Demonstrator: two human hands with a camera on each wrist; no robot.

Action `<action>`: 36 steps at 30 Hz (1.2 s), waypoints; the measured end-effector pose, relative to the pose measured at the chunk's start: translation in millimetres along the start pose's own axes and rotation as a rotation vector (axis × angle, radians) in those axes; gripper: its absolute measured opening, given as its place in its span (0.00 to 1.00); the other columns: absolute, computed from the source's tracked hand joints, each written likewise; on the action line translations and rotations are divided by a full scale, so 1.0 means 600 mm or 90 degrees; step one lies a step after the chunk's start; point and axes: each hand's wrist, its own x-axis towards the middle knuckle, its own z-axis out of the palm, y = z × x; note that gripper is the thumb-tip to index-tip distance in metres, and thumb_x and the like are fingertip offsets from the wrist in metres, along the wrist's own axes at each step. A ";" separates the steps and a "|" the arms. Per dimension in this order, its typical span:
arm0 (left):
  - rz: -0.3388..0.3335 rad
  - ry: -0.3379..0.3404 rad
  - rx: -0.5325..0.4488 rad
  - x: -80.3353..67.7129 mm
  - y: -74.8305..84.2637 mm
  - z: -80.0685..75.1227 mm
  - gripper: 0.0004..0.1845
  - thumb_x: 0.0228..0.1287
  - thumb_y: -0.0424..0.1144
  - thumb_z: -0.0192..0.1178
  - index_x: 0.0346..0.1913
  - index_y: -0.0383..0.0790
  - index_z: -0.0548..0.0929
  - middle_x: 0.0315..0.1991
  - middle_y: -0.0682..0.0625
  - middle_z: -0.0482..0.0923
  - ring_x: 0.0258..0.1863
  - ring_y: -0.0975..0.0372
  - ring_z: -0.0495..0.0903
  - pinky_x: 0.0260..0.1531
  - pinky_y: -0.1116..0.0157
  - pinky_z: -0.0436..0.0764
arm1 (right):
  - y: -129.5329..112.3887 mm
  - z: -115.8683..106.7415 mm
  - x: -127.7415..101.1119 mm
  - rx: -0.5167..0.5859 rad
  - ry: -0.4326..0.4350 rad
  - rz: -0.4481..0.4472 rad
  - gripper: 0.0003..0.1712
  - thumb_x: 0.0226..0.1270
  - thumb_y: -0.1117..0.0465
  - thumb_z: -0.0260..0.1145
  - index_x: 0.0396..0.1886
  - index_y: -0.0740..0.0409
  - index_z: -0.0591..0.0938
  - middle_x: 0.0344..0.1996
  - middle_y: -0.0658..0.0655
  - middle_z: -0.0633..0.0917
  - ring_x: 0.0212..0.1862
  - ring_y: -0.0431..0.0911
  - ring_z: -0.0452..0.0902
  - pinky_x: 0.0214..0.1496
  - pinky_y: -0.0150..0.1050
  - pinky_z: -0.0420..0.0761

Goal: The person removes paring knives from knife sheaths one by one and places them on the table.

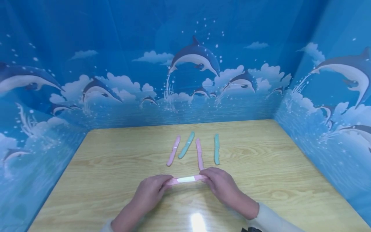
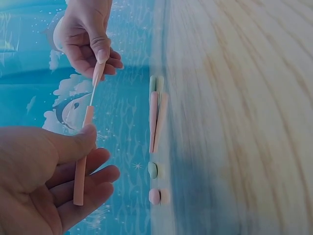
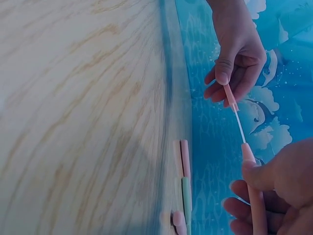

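A slim pink stick (image 1: pixel 186 179) with a thin white middle section is held level above the wooden table (image 1: pixel 116 180), near its front. My left hand (image 1: pixel 166 182) pinches its left pink end, thumb on top, as the left wrist view shows (image 2: pixel 84 142). My right hand (image 1: pixel 207 177) pinches the other pink end (image 3: pixel 250 164). In the wrist views the white part (image 3: pixel 238 125) is a narrow flat strip joining the two pink ends.
Behind my hands lie a pink stick (image 1: pixel 173 150), a teal one (image 1: pixel 186 145), another pink one (image 1: pixel 199 154) and another teal one (image 1: pixel 216 149), fanned out mid-table. Blue dolphin-print walls (image 1: pixel 185 64) close the back and both sides.
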 end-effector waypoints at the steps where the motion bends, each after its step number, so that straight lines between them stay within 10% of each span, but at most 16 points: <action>1: -0.001 0.000 0.001 0.000 0.000 0.000 0.11 0.55 0.36 0.70 0.43 0.43 0.87 0.39 0.49 0.87 0.39 0.58 0.86 0.39 0.61 0.86 | 0.000 0.000 0.000 -0.001 0.000 0.000 0.13 0.55 0.66 0.72 0.42 0.57 0.85 0.38 0.52 0.88 0.42 0.44 0.84 0.47 0.39 0.85; 22: -0.051 -0.028 0.012 0.004 -0.002 -0.006 0.12 0.55 0.37 0.71 0.43 0.43 0.86 0.34 0.51 0.87 0.31 0.61 0.85 0.31 0.64 0.85 | 0.011 -0.006 0.005 0.005 -0.004 0.031 0.12 0.58 0.65 0.72 0.42 0.55 0.85 0.38 0.49 0.87 0.41 0.42 0.83 0.46 0.39 0.84; 31: -0.100 -0.033 -0.036 0.007 -0.004 -0.010 0.10 0.58 0.38 0.69 0.43 0.41 0.85 0.21 0.57 0.79 0.14 0.73 0.65 0.18 0.74 0.72 | 0.014 -0.005 0.004 -0.009 0.011 0.046 0.14 0.55 0.67 0.73 0.42 0.57 0.85 0.38 0.51 0.87 0.41 0.44 0.83 0.45 0.39 0.85; 36: -0.119 0.001 -0.070 0.008 -0.006 -0.010 0.10 0.59 0.40 0.69 0.42 0.43 0.83 0.26 0.54 0.84 0.19 0.71 0.76 0.23 0.74 0.78 | 0.016 -0.004 0.002 -0.012 0.014 0.040 0.14 0.54 0.66 0.73 0.42 0.58 0.85 0.37 0.51 0.87 0.40 0.44 0.83 0.44 0.39 0.85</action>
